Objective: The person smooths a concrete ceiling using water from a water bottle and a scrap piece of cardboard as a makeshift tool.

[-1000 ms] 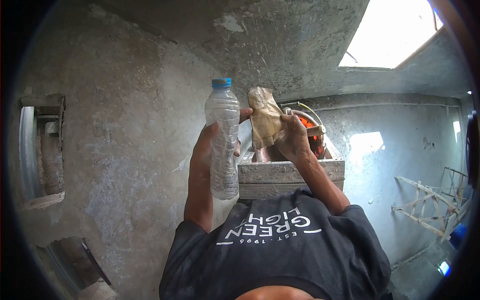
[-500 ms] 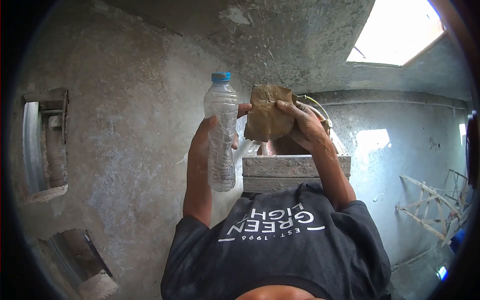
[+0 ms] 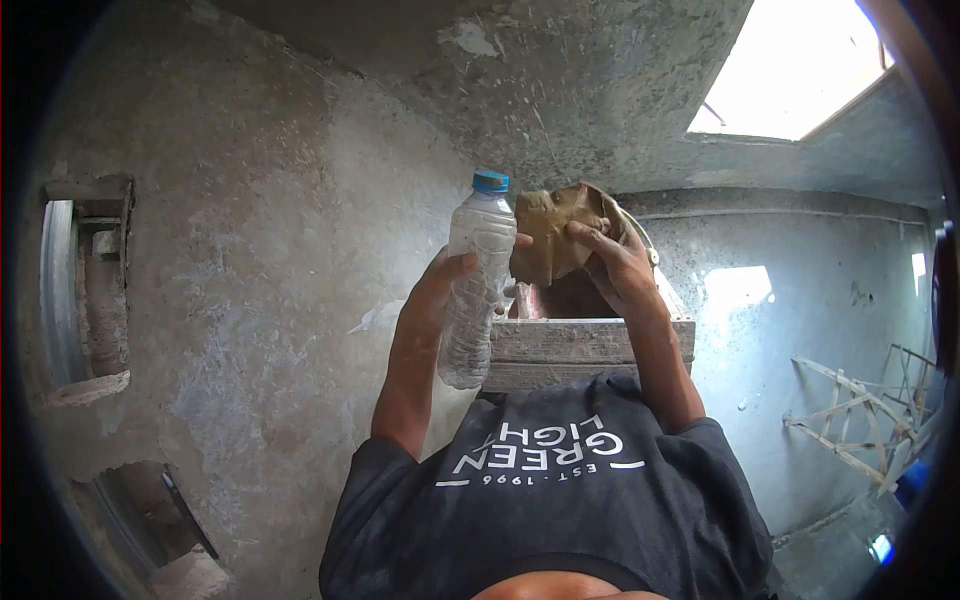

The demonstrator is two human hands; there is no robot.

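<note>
My left hand (image 3: 462, 275) is wrapped round a clear plastic bottle (image 3: 474, 330) with a blue cap, held upright. The bottle looks dusty. My right hand (image 3: 618, 268) pinches a creased brown sheet that looks like sandpaper (image 3: 553, 238), its thumb on the near face and the other fingers mostly hidden behind. The sheet is just right of the bottle, with the left fingertips close to its left edge. Below both hands stands a worn wooden plank structure (image 3: 590, 340), and part of a bucket (image 3: 655, 256) with a handle shows behind my right hand.
Rough plastered walls (image 3: 250, 250) rise on the left and ahead. Bright light comes through an opening (image 3: 790, 70) at upper right. A metal frame (image 3: 850, 410) leans at the right. Two recessed openings, one above the other, are in the left wall.
The bottle has moved right and slightly down, nearer the brown sheet. The sheet has gone from fairly flat to folded and crumpled in my right hand.
</note>
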